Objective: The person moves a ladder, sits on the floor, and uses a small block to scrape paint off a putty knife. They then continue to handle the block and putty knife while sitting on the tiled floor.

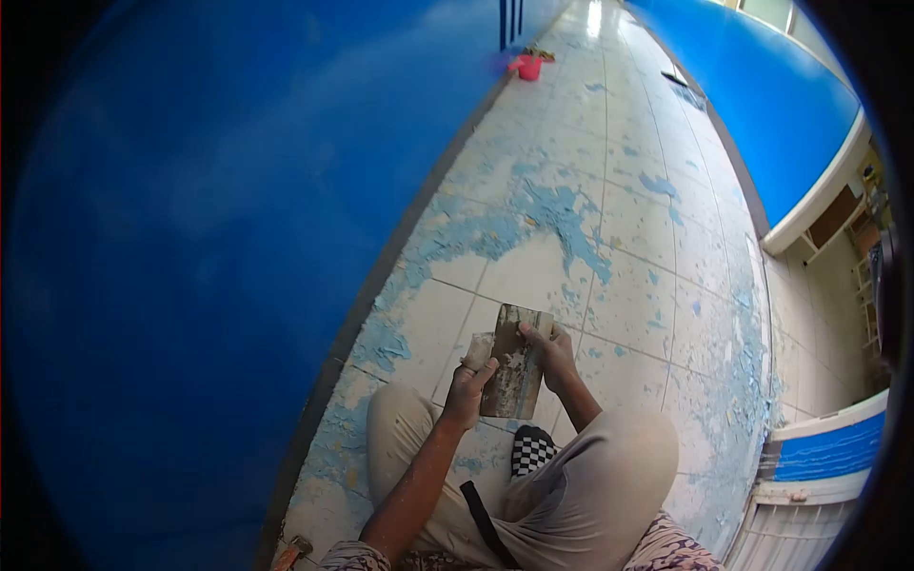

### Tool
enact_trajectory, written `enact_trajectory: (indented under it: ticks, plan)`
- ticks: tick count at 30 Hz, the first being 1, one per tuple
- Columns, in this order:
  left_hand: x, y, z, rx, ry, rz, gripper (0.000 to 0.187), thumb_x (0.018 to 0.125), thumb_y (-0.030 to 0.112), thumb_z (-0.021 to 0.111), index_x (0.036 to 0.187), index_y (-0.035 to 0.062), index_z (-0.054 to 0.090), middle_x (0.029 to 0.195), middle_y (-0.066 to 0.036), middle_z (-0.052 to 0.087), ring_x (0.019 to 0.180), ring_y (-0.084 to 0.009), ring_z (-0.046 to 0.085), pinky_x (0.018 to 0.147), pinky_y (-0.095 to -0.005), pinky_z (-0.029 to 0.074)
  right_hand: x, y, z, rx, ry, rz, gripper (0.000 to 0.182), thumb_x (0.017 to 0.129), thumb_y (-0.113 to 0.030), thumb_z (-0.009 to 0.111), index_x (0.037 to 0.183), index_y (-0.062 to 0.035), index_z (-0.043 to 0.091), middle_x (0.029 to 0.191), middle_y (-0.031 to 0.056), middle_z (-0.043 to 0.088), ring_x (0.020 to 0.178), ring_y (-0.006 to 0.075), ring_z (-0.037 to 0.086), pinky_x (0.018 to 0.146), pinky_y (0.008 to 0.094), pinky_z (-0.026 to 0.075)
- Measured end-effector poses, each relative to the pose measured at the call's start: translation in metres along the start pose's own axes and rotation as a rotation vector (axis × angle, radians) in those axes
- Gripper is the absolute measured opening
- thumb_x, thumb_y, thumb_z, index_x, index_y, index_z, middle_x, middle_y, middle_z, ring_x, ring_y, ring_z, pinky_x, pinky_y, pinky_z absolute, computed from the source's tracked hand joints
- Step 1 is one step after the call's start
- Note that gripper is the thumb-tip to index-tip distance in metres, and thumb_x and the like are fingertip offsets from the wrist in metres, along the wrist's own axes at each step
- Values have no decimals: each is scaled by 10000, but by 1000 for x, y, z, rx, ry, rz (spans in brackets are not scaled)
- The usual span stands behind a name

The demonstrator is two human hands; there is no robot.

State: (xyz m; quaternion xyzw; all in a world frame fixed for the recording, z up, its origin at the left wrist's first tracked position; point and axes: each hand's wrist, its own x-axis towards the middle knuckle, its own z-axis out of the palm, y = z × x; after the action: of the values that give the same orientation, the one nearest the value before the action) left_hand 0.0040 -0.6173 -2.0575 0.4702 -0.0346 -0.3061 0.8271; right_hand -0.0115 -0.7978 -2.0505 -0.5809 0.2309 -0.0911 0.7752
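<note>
A flat, dark rectangular board (514, 376), streaked with pale residue, is held in front of my crossed legs. My right hand (554, 354) grips its upper right edge, thumb lying on its face. At its left edge, my left hand (466, 395) is closed with the thumb on the board. A small pale flat piece (479, 349) sticks up from the fingers of that hand, beside the board; its kind cannot be made out. Below the board shows a checkered sock (533, 449) on my foot.
Light blue paint flakes (562, 219) litter the white tiled floor (533, 276). A blue wall (238, 238) rises on the left. Farther off stand a pink container (528, 68) and a dustpan-like object (685, 93). A tool (295, 550) lies at lower left. Another blue wall (762, 105) is at right.
</note>
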Motion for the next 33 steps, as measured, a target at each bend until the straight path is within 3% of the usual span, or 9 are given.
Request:
enact_trajectory:
  ticks: [3, 7, 13, 17, 19, 23, 27, 30, 33]
  plan:
    - [18, -24, -10, -263, -171, -176, 390, 1060, 295, 488, 1336, 27, 554, 1272, -77, 642, 1165, -171, 617, 1009, -339, 478, -11, 25, -22, 128, 119, 29, 405, 858, -248, 819, 1095, 31, 646, 958, 80, 714, 788, 138, 665, 733, 294, 541]
    - [33, -41, -26, -363, -203, -287, 456, 1082, 360, 425, 1397, 34, 480, 1320, -106, 615, 1215, -191, 599, 1054, -362, 465, -20, 65, -39, -130, 128, 72, 409, 831, -251, 842, 1064, 26, 653, 935, 77, 718, 797, 128, 670, 715, 280, 545]
    - [29, -37, -27, -345, -104, -228, 500, 1077, 377, 442, 1439, 33, 418, 1378, -103, 560, 1273, -212, 555, 1077, -364, 453, -7, 58, -31, -8, 239, 110, 416, 815, -233, 849, 1074, 26, 653, 940, 116, 725, 760, 156, 689, 686, 277, 557]
    - [30, -36, -34, -466, -127, -218, 479, 1070, 358, 465, 1434, 48, 428, 1380, -94, 560, 1280, -208, 546, 1073, -369, 458, 1, 52, -24, -410, 75, 15, 439, 808, -259, 848, 1061, 50, 665, 941, 131, 732, 773, 181, 707, 685, 307, 580]
    - [28, -39, -35, -486, -132, -203, 474, 1071, 361, 460, 1432, 56, 432, 1375, -95, 566, 1273, -211, 554, 1070, -372, 461, 10, 39, -28, -36, 178, 213, 404, 815, -290, 842, 1003, 34, 693, 925, 127, 739, 822, 176, 707, 724, 314, 577]
    - [28, -38, -35, -506, -95, -218, 510, 1066, 383, 458, 1443, 41, 425, 1397, -103, 560, 1299, -222, 537, 1101, -383, 436, -7, 62, -20, -391, 123, 21, 371, 834, -303, 822, 981, 15, 702, 892, 108, 734, 780, 159, 690, 692, 298, 560]
    - [29, -47, -40, -544, -115, -187, 477, 1070, 356, 449, 1443, 60, 431, 1380, -110, 576, 1259, -236, 566, 1082, -395, 454, 19, 55, -30, -17, 218, 133, 405, 823, -304, 825, 987, 43, 696, 847, 102, 734, 689, 183, 690, 635, 314, 547]
    - [27, -41, -43, -544, -108, -227, 491, 1060, 352, 475, 1446, 53, 425, 1395, -100, 557, 1276, -234, 548, 1090, -394, 442, -3, 88, -28, -518, 207, -116, 510, 798, -374, 835, 1016, 62, 687, 880, 136, 747, 762, 223, 712, 703, 336, 560]
    - [28, -48, -48, -564, -116, -259, 491, 1059, 363, 474, 1447, 66, 426, 1397, -97, 554, 1281, -232, 543, 1087, -394, 445, 3, 75, -31, -565, 233, 11, 449, 805, -354, 823, 954, 54, 707, 865, 149, 744, 789, 219, 718, 714, 337, 564]
